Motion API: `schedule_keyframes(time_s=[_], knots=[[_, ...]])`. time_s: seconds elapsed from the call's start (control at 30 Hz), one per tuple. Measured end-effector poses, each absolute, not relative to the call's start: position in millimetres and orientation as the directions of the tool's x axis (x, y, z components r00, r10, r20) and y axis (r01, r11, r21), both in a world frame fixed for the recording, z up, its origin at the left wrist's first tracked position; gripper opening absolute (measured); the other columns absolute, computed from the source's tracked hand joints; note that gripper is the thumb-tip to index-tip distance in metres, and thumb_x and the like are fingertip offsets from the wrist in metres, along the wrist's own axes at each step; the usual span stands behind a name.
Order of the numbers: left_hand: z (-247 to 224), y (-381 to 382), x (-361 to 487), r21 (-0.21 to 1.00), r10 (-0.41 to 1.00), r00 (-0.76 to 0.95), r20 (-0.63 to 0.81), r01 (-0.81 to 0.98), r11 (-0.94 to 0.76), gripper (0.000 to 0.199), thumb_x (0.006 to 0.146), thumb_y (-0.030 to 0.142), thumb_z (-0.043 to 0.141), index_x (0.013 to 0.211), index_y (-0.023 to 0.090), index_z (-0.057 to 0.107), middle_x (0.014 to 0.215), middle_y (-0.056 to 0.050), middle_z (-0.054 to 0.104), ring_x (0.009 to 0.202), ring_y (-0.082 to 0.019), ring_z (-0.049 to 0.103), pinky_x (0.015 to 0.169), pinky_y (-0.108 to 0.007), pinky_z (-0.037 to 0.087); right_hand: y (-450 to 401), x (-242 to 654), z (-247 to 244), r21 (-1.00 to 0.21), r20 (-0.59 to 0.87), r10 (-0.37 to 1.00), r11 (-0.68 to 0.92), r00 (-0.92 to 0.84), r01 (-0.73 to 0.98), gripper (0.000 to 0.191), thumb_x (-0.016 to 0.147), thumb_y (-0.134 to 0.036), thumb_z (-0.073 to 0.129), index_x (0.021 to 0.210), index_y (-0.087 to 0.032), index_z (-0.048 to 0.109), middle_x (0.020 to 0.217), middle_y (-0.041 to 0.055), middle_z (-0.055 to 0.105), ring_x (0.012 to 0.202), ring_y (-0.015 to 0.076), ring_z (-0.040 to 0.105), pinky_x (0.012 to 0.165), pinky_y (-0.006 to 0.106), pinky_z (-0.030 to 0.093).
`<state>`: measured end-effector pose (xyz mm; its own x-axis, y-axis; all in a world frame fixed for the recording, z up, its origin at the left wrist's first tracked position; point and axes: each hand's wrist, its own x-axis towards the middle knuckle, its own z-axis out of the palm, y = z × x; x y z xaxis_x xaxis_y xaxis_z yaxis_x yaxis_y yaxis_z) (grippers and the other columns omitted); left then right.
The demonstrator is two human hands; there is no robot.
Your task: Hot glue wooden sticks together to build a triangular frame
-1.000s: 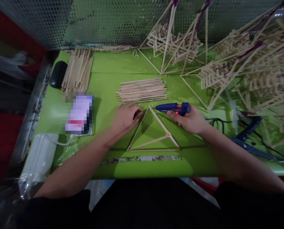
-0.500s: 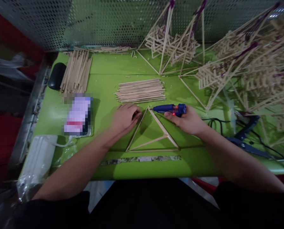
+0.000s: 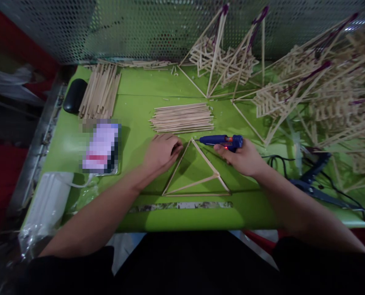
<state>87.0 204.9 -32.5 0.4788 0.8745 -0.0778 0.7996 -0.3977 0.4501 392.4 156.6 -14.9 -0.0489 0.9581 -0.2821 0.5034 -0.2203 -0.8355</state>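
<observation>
A triangular frame of thin wooden sticks [image 3: 206,158] lies on the green table in front of me, with one more stick running across it from the lower left corner to the right side. My right hand [image 3: 245,157] is closed around a blue glue gun [image 3: 215,140], whose small red light glows. The nozzle points left and is at the frame's top corner; whether it touches is too small to tell. Curled fingers of my left hand [image 3: 164,151] are pinched together beside the frame's left stick, near that corner. What they grip, if anything, is hidden.
Behind the frame lies a bundle of sticks [image 3: 182,117]. Another stick pile [image 3: 99,92], a black case [image 3: 75,95], a phone [image 3: 99,145] and a white power block [image 3: 49,200] are on the left. Assembled stick structures [image 3: 287,94] crowd the right, above dark cutters [image 3: 314,182] and a cord.
The glue gun has shifted very slightly right relative to the frame's top corner. My left hand stays almost where it was. The whole view has moved a little.
</observation>
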Motion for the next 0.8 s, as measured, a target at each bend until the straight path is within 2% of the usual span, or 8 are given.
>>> schedule_keyframes(time_s=[0.17,0.37,0.53,0.63,0.73,0.8], knots=[[-34,205,87,0.450,0.879,0.472,-0.067,0.801,-0.395,0.026,0.117,0.033,0.063,0.116,0.020,0.085,0.119,-0.010,0.085,0.112,-0.027,0.079,0.113,-0.050,0.063,159,390,-18,-0.839,-0.269,0.962,-0.213,-0.043,0.501,0.054,0.095,-0.075,0.082,0.079,-0.025,0.070,0.065,0.0018,0.063,0.060,0.0191,0.057,0.058,0.036,0.047],[-34,204,88,0.443,0.874,0.482,-0.062,0.798,-0.409,0.027,0.117,0.032,0.060,0.117,0.020,0.084,0.122,-0.011,0.085,0.113,-0.028,0.078,0.112,-0.050,0.062,162,388,-16,-0.834,-0.294,0.954,-0.226,-0.060,0.504,0.059,0.097,-0.081,0.079,0.082,-0.026,0.068,0.065,0.0025,0.063,0.061,0.0203,0.057,0.058,0.036,0.047],[-33,204,89,0.443,0.872,0.486,-0.048,0.793,-0.418,0.026,0.116,0.033,0.060,0.119,0.021,0.083,0.123,-0.011,0.084,0.116,-0.030,0.077,0.112,-0.049,0.060,167,387,-15,-0.859,-0.327,0.939,-0.250,-0.103,0.446,0.062,0.090,-0.084,0.085,0.078,-0.027,0.065,0.070,0.0035,0.067,0.063,0.0212,0.060,0.058,0.036,0.051],[-32,204,90,0.452,0.867,0.494,-0.063,0.789,-0.416,0.026,0.115,0.032,0.061,0.120,0.022,0.083,0.123,-0.010,0.084,0.116,-0.030,0.076,0.113,-0.049,0.059,169,391,-8,-0.827,-0.329,0.941,-0.245,-0.082,0.506,0.062,0.088,-0.085,0.087,0.082,-0.025,0.074,0.074,0.0054,0.072,0.062,0.0208,0.061,0.058,0.036,0.053],[-31,203,91,0.456,0.860,0.506,-0.060,0.781,-0.428,0.024,0.114,0.030,0.061,0.120,0.020,0.083,0.121,-0.010,0.083,0.114,-0.029,0.076,0.113,-0.048,0.058,168,399,5,-0.752,-0.317,0.948,-0.230,-0.034,0.617,0.063,0.090,-0.084,0.084,0.095,-0.021,0.084,0.070,0.0049,0.071,0.059,0.0193,0.058,0.056,0.035,0.050],[-29,202,92,0.456,0.855,0.515,-0.055,0.775,-0.438,0.023,0.113,0.028,0.062,0.120,0.020,0.082,0.121,-0.011,0.082,0.115,-0.029,0.076,0.114,-0.047,0.057,169,406,13,-0.750,-0.291,0.956,-0.203,-0.039,0.629,0.064,0.092,-0.083,0.083,0.104,-0.020,0.087,0.072,0.0044,0.071,0.059,0.0187,0.058,0.056,0.034,0.049]])
